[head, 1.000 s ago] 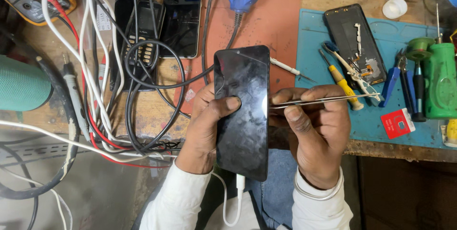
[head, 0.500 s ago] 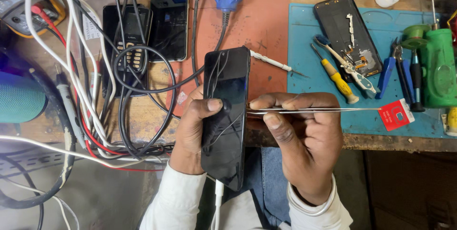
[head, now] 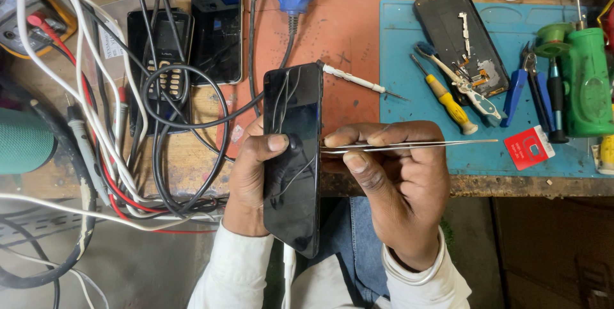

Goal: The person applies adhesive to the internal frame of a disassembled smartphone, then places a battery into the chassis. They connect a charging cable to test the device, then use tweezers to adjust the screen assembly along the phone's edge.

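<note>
Blue mat point(head: 409, 85) laid far right, carrying opened phone point(head: 462, 39), yellow screwdriver point(head: 448, 99), blue pliers point(head: 526, 86). Keypad phone point(head: 160, 59) buried under cables far left.

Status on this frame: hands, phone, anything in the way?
Left hand grips black phone. Right hand pinches tweezers at its edge. Cables lie left, apart.

Black phone point(head: 293, 155), glossy dark screen, cracked glass, held upright over the counter edge, thin steel tweezers point(head: 409, 146) lying level, touching its right side
</note>
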Motion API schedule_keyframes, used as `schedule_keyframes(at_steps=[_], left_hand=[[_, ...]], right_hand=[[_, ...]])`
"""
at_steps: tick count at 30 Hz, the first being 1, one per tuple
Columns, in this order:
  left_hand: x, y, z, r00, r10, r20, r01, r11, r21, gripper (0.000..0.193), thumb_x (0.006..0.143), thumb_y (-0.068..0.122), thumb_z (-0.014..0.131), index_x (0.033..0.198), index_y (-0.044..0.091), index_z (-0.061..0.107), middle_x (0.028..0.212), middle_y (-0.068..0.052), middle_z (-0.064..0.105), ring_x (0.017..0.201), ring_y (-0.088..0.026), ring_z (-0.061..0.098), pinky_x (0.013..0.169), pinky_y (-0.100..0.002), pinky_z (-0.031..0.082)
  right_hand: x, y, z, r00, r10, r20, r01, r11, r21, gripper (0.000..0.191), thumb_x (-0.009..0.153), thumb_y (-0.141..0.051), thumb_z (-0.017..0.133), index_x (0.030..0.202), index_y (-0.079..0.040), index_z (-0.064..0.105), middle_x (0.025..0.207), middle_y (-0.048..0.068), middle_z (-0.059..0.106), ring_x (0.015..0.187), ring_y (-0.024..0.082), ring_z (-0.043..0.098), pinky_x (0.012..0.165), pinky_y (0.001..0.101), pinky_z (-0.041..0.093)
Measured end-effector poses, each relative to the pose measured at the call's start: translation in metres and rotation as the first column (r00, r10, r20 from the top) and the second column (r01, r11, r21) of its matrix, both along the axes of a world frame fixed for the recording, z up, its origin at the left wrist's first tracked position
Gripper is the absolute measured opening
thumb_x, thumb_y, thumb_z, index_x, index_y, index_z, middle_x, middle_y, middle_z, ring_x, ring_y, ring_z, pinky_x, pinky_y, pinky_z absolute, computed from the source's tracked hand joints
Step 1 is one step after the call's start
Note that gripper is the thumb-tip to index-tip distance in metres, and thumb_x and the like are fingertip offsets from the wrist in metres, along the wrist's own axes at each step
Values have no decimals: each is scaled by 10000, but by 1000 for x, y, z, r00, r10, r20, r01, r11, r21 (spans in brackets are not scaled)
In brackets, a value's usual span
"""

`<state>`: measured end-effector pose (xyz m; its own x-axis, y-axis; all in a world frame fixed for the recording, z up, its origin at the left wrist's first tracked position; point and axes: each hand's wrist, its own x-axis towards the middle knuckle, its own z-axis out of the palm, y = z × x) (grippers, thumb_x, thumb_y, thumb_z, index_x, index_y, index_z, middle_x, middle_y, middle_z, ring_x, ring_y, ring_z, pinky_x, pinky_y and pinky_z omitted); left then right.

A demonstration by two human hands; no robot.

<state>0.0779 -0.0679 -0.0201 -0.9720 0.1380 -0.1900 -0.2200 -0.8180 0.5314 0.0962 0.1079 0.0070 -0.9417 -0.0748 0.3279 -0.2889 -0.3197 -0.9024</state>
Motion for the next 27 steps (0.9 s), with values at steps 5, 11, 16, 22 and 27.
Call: schedule_keyframes(at_steps=[5, 11, 16, 22, 27], left_hand=[[1, 0, -2, 1000, 14, -26, -14, 1000, 2, 383, 870, 86, 645, 1221, -65, 618, 1051, -133, 700, 895, -201, 694, 841, -326, 577], [0, -1, -5, 1000, 12, -23, -13, 999, -47, 351, 880, 85, 645, 1195, -71, 636, 1032, -144, 707, 864, -206, 687, 826, -330, 570], [-2, 1, -5, 1000, 14, -19, -16, 998, -68, 348, 848, 89, 644, 1160, -64, 647, 1037, -129, 713, 889, -202, 690, 848, -334, 575], [-5, 1, -4, 1000, 21, -11, -22, 993, -117, 362, 841, 95, 643, 1168, -60, 653, 1029, -115, 708, 892, -196, 683, 842, -325, 568], [-4, 2, -3, 1000, 18, -12, -19, 995, -103, 360, 839, 101, 646, 1164, -54, 653, 1023, -112, 706, 884, -193, 681, 832, -320, 565]], right_hand=[[0, 1, -3, 1000, 2, 16, -2, 1000, -14, 223, 1100, 1, 624, 1219, -19, 437, 1157, 242, 705, 1057, 202, 723, 954, 338, 636], [-3, 3, -9, 1000, -4, 30, 4, 1000, -17, 227, 1095, -6, 635, 1211, -26, 440, 1149, 233, 703, 1066, 197, 716, 971, 326, 617], [-6, 4, -13, 999, -10, 43, 11, 1000, -15, 230, 1092, -4, 648, 1193, -34, 444, 1138, 218, 703, 1059, 186, 700, 981, 310, 585], [-8, 5, -17, 998, -14, 53, 16, 1000, -22, 232, 1089, -15, 655, 1195, -39, 450, 1116, 208, 706, 1039, 178, 694, 963, 298, 572], [-9, 3, -13, 997, -19, 68, 21, 999, -26, 244, 1084, -22, 662, 1208, -46, 453, 1108, 204, 710, 1008, 168, 688, 923, 282, 566]])
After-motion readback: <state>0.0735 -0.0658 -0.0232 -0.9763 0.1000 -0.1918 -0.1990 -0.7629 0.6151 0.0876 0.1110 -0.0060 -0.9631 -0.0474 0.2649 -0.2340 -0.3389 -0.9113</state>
